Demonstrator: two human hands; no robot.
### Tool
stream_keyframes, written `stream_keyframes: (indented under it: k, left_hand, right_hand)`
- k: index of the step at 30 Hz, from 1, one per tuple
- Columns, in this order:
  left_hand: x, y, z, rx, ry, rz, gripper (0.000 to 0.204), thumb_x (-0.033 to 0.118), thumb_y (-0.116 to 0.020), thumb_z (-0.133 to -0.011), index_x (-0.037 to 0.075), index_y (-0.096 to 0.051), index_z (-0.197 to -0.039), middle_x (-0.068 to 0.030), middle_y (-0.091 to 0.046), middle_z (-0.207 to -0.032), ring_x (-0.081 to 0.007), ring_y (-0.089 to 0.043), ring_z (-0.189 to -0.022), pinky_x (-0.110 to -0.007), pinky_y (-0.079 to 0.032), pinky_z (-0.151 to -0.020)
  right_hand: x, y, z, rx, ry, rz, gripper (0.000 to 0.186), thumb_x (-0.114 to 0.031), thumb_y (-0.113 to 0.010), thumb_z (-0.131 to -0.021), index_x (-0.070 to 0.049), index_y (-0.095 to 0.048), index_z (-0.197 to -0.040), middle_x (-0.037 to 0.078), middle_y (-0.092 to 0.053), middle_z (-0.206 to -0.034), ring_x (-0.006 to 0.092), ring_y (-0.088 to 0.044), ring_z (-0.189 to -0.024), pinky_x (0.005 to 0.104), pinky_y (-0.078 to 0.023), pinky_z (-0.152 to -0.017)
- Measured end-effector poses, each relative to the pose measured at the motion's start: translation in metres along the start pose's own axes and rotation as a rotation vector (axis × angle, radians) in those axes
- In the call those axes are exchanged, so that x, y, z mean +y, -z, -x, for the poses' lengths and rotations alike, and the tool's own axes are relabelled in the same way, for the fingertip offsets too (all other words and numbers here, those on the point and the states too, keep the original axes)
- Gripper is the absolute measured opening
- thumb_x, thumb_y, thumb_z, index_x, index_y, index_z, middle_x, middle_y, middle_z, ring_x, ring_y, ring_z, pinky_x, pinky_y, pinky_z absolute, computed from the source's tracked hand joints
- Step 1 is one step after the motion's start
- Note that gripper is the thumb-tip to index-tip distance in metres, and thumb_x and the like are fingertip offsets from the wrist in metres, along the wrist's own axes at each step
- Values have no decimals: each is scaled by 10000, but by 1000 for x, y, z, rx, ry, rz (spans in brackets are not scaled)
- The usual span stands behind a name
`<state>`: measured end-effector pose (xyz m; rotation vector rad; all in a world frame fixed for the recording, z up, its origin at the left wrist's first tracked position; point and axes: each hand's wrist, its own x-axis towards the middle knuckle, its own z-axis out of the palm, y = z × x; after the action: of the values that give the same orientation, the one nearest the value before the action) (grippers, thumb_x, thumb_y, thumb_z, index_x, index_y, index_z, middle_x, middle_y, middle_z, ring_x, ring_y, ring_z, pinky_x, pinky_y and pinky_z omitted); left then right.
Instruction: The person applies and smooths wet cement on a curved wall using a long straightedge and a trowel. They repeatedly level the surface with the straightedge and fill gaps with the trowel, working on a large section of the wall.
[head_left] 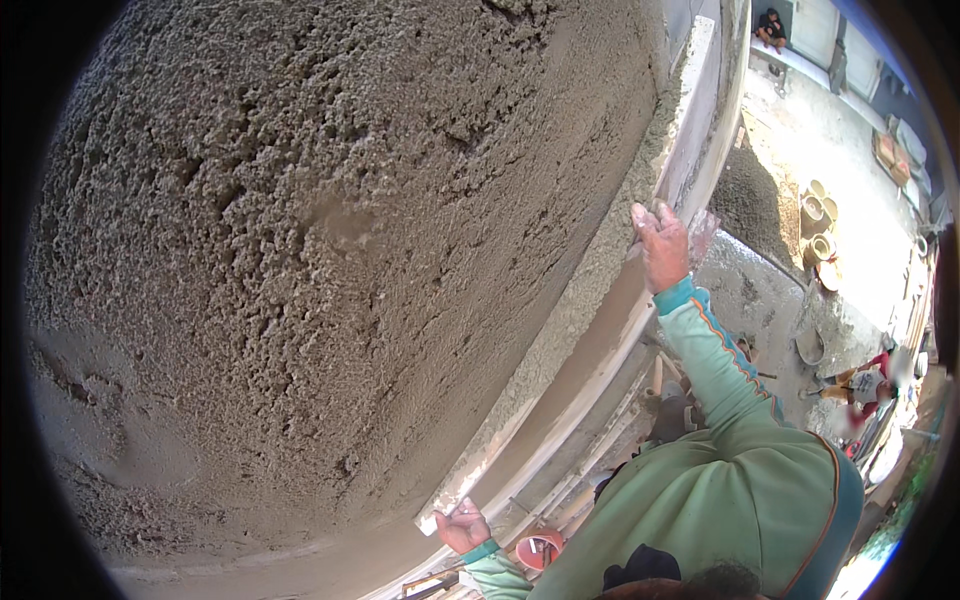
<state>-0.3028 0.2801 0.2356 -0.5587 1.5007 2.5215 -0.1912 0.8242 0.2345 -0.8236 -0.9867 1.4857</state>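
A wall [300, 250] of rough, wet grey plaster fills most of the view, pitted and crumbly, with a smoother patch low on its left side. Along its right edge lies a long straight board [560, 380], pressed flat against the plaster and running from the lower middle up towards the top right.

The person in the green long-sleeved top holds this board at both ends. The right hand [662, 245] is at the upper end, fingers [650, 222] curled closed over the board's edge, smeared with plaster. The left hand [462, 527] is at the lower end, fingers wrapped shut around the board just beneath its tip.

The work in hand looks like levelling: the board is set against the fresh coat to scrape it even. The next stroke probably calls for steady, equal pressure from both hands so the board stays flat on the wall and does not dig in at one end.

Right of the board, far below, is a concrete yard [840, 150] with round pots [815, 215] and a heap of sand [755, 200]. Another person [865, 385] crouches on the ground there, and someone sits at the far top edge [770, 28].
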Motion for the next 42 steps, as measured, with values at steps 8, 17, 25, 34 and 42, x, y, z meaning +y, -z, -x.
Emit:
stream_keyframes:
  k: [8,17,25,34,42]
  left_hand:
    - [-45,-123,60,-205,114,112,555,406,-566,-1000,31,-438,-1388,-166,-513,-1404,-303,-469,-1311,-470,-297,-1170]
    - [-37,-66,34,-132,101,137,488,381,-515,-1035,57,-431,-1391,-161,-528,-1397,-301,-518,-1277,-495,-388,-1116]
    - [30,143,-69,106,54,34,473,439,-541,-1011,93,-458,-1323,-159,-569,-1283,-297,-565,-1151,-480,-459,-1019]
    - [189,326,-141,437,-67,-142,436,459,-573,-995,44,-503,-1109,-80,-589,-917,-198,-568,-779,-364,-571,-767]
    - [147,283,-138,335,-23,-137,488,442,-576,-994,36,-456,-1237,-146,-544,-1170,-249,-564,-947,-397,-561,-843]
  right_hand:
    - [-72,40,-166,-92,-21,-48,389,-228,-680,-941,14,-614,-1239,21,-529,-840,108,-517,-615,271,-455,-523]
    - [-25,27,-100,-6,-104,83,460,-344,-685,-943,4,-595,-1230,44,-570,-912,127,-556,-690,286,-527,-571]
    - [115,1,121,-18,-352,92,342,-337,-650,-971,-35,-615,-1129,2,-503,-805,105,-519,-596,273,-517,-532]
    - [235,-47,381,-32,-846,-112,349,-228,-722,-931,5,-503,-1072,51,-533,-804,144,-568,-575,349,-594,-551]
    - [227,-27,320,-7,-699,-84,837,-259,-743,-911,172,-261,-1442,101,-573,-880,147,-568,-593,340,-565,-542]
